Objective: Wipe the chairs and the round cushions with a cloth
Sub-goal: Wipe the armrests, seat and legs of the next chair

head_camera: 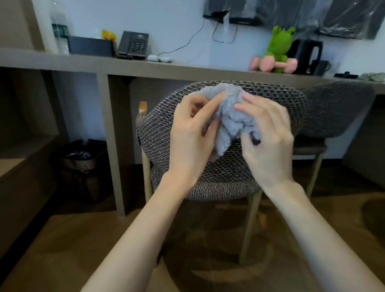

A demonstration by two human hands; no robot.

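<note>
While both the left hand (193, 132) and right hand (267, 138) grip a bunched grey cloth (231, 112) before the woven chair (208, 169), a lined bin (83, 160) sits under the table (80, 61).

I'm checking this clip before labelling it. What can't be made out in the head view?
- Near chair: the hands and cloth cover the middle of its backrest; whether the cloth touches it is unclear.
- Second chair: the near chair hides its left side.
- Round cushions: none recognisable.
- Bottle label: too small and blurred.
- Wall items: cut off by the top edge and wrapped in plastic.
</note>
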